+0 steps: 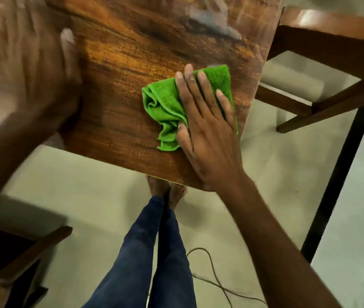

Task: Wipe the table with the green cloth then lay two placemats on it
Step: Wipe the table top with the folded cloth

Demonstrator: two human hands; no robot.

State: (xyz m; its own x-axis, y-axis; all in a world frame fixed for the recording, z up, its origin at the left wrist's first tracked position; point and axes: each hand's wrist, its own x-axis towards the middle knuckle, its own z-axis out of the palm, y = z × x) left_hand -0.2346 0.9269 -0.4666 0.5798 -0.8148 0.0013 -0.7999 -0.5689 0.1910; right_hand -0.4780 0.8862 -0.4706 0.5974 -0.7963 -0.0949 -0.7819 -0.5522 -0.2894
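Blurred at upper left, the left hand (32, 70) lies flat on the table (121, 63), fingers spread, holding nothing. Right of centre, the right hand (205, 130) presses the cloth (165, 103) down with straight fingers, near the table's right edge.

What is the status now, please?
Right hand flat, pressing green cloth on table near its right edge. Left hand blurred, open on table. No placemats visible. Nothing in the way.
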